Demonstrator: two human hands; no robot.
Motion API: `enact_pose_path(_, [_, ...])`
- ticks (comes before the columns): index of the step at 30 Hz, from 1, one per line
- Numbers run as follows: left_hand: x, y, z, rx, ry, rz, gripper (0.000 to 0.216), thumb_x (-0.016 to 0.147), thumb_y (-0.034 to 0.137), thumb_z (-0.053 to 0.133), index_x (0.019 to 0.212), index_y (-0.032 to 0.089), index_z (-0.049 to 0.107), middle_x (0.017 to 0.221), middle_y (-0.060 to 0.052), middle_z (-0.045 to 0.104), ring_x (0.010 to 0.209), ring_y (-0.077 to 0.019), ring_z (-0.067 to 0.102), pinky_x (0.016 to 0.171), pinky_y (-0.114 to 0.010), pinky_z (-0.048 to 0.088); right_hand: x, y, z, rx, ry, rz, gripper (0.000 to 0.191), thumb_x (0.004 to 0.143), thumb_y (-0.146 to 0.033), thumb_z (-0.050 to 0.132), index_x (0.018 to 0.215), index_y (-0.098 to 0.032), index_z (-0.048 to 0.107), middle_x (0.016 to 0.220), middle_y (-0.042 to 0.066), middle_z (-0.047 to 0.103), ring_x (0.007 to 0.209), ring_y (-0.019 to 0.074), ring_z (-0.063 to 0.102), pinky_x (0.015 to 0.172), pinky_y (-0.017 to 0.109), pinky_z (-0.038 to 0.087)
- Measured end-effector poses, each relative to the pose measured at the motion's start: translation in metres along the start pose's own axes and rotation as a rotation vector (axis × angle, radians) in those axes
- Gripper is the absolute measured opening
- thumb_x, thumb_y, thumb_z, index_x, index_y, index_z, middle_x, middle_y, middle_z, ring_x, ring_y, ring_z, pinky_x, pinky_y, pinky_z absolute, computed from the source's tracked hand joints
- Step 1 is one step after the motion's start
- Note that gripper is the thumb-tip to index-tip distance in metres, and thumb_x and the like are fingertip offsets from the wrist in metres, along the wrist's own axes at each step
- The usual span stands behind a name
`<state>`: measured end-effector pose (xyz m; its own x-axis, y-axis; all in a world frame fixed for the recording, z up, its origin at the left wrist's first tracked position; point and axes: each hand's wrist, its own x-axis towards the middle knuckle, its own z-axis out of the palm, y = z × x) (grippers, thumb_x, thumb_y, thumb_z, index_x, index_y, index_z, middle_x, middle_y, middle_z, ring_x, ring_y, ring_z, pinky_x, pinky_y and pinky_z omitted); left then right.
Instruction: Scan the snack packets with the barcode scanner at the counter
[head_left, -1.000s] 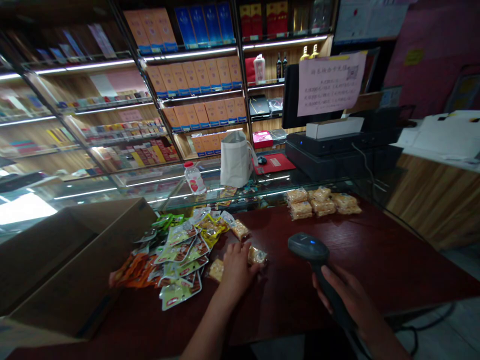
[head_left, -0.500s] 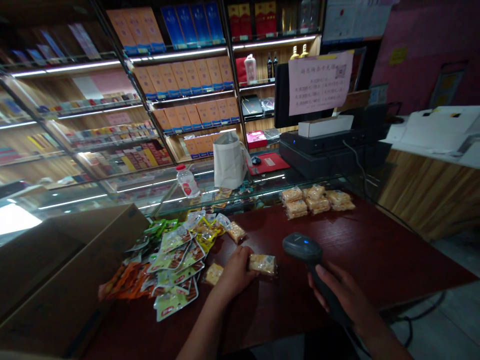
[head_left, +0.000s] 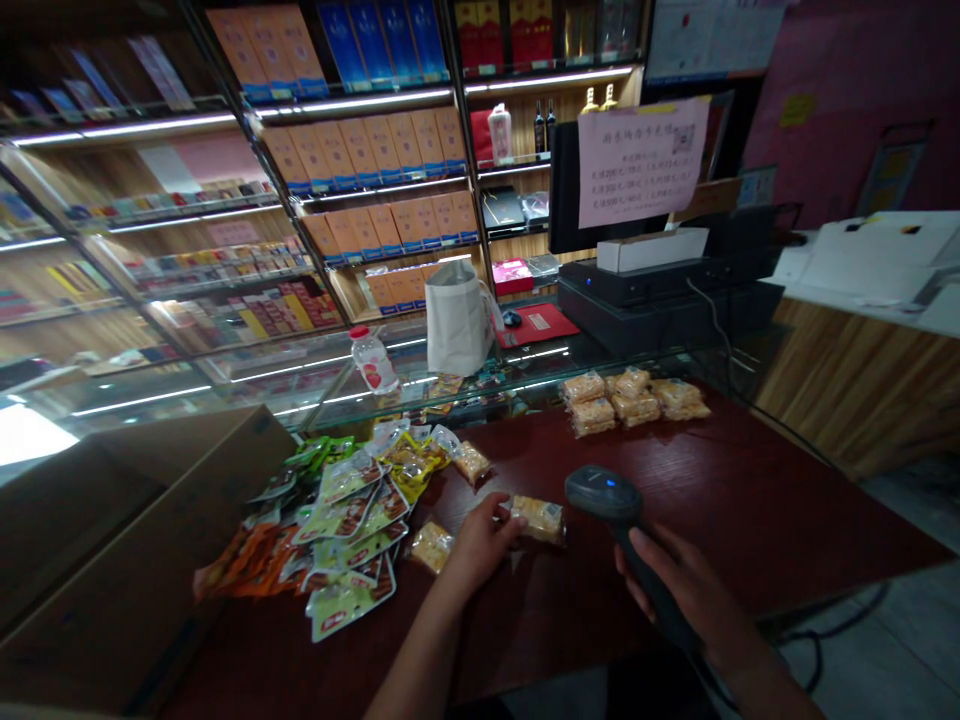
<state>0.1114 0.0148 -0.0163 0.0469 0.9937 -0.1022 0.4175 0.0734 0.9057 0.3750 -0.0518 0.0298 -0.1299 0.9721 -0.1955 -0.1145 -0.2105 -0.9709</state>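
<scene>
My left hand (head_left: 480, 540) pinches the left end of a small clear packet of yellow crackers (head_left: 538, 517) just above the dark red counter (head_left: 750, 500). My right hand (head_left: 686, 590) is wrapped round the handle of a black barcode scanner (head_left: 606, 493), whose head with a blue light sits just right of the packet. Two more cracker packets, one (head_left: 433, 547) by my left wrist and another (head_left: 473, 462) farther back, lie near that hand. A heap of green, yellow and orange snack pouches (head_left: 341, 510) spreads to the left.
A stack of cracker packets (head_left: 634, 398) lies at the counter's far edge. A brown cardboard box (head_left: 127, 540) stands at left. On the glass counter behind are a water bottle (head_left: 372, 360), a white bag (head_left: 456, 320) and a black till (head_left: 660, 290) with a pink notice. Lit shelves fill the back.
My left hand picked a cracker packet off the counter and carried it right, towards the scanner head. The scanner hand stayed almost still.
</scene>
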Motion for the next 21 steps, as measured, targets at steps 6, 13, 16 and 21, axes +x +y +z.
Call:
enact_pose_path(6, [-0.002,0.006,0.007,-0.196,0.042,-0.054,0.037,0.068,0.044,0.073,0.089,0.017,0.060,0.072,0.001,0.060,0.054,-0.0133,0.062,0.044,-0.022,0.047,0.001,-0.001,-0.002,-0.003,-0.009,-0.006,0.048,0.082,-0.066,0.060,0.076,-0.018,0.064,0.048,-0.004,0.056,0.042,0.0106,0.047,0.043,0.022,0.038])
enact_pose_path(13, [-0.003,0.002,0.010,-0.246,0.030,-0.077,0.039,0.067,0.048,0.074,0.081,0.019,0.053,0.064,0.005,0.059,0.044,-0.0071,0.052,0.040,-0.017,0.037,0.003,0.005,0.000,-0.006,0.009,-0.007,0.050,0.081,-0.067,0.060,0.075,-0.018,0.063,0.046,-0.004,0.055,0.040,0.0117,0.047,0.042,0.022,0.036])
enact_pose_path(16, [-0.003,0.002,0.013,-0.239,0.051,-0.104,0.039,0.068,0.048,0.074,0.082,0.019,0.052,0.061,0.007,0.058,0.040,-0.0046,0.045,0.041,-0.017,0.033,0.004,0.006,0.002,-0.003,0.002,-0.009,0.050,0.081,-0.068,0.060,0.074,-0.018,0.063,0.046,-0.004,0.055,0.040,0.0117,0.047,0.042,0.022,0.036])
enact_pose_path(21, [-0.003,0.008,0.018,-0.265,0.072,-0.154,0.052,0.061,0.046,0.080,0.097,0.018,0.055,0.063,0.006,0.062,0.043,-0.0074,0.050,0.045,-0.019,0.034,0.004,0.006,0.003,0.007,-0.002,-0.023,0.049,0.081,-0.067,0.060,0.074,-0.018,0.063,0.047,-0.003,0.056,0.040,0.0118,0.047,0.041,0.022,0.036])
